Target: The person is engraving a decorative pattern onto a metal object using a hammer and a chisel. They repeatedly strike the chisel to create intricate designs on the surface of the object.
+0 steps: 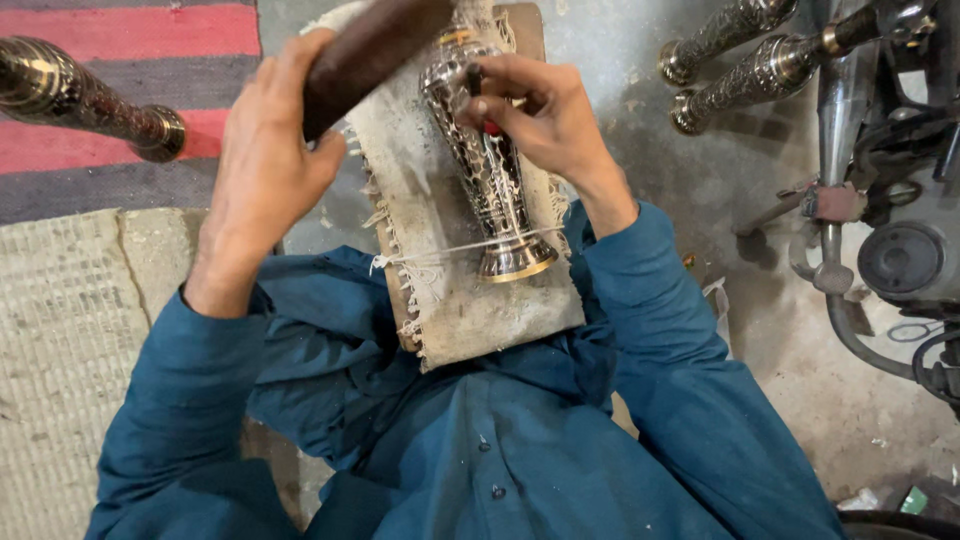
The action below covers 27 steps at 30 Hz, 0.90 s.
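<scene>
Vase (490, 170) is tied on your padded board (470, 300), pattern largely cut. Left hand (265, 150) grips the mallet (365, 55) tight, right hand (545, 110) pinches the chisel (478, 88); the remaining area isn't visible.

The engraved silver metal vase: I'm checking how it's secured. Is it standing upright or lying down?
Lying down. The engraved silver metal vase rests lengthwise on the cloth-covered board, its base toward the person, a white string across its foot.
</scene>
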{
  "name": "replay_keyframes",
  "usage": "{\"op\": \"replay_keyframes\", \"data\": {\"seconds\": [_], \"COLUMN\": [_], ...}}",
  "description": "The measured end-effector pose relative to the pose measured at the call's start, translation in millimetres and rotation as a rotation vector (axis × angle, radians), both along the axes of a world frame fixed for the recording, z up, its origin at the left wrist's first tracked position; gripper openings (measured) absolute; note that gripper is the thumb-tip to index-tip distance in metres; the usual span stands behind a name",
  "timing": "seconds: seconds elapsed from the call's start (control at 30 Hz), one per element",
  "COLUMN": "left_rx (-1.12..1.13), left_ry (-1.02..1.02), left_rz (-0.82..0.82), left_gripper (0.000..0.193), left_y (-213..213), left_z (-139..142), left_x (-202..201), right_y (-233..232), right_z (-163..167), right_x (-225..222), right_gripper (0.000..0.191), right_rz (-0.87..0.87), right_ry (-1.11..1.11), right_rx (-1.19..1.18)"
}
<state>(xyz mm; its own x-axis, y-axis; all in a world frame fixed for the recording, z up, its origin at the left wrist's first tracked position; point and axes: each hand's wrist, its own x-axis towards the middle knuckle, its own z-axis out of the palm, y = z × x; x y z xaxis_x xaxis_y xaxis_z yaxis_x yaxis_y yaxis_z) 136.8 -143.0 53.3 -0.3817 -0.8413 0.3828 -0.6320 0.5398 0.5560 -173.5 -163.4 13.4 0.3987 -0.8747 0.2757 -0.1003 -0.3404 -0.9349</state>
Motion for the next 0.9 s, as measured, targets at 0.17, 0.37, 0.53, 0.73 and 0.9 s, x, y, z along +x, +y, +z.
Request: {"op": "replay_keyframes", "data": {"seconds": [0.17,0.37,0.53,0.73,0.9], "left_rx": [0.114,0.188,-0.119,-0.138,-0.016], "left_ry": [0.112,0.238,-0.25,-0.079,0.262], "left_rz": [-0.008,0.018,0.096,0.007,-0.013], "left_gripper": [0.066,0.069,0.08,0.074,0.071], "left_y": [4.9,11.4,11.5,6.8,5.7], "left_z": [-5.9,-2.8,4.7,8.7,7.9], "left_x": [-6.6,-11.1,-5.7,-3.0,-3.6], "right_y": [-3.3,-2.7,-1.8,2.9,6.1], "right_z": [8.6,13.5,11.8,15.0,15.6], "right_x": [1.8,2.2,0.4,1.3,2.0], "right_gripper": [0.027,0.026,0.021,0.021,0.026], "right_rz": [0.016,0.038,-0.01,-0.021,-0.065], "right_ry": [0.086,0.091,0.138,0.062,0.109], "right_rx": [-0.04,-0.052,-0.055,-0.034,-0.038]}}
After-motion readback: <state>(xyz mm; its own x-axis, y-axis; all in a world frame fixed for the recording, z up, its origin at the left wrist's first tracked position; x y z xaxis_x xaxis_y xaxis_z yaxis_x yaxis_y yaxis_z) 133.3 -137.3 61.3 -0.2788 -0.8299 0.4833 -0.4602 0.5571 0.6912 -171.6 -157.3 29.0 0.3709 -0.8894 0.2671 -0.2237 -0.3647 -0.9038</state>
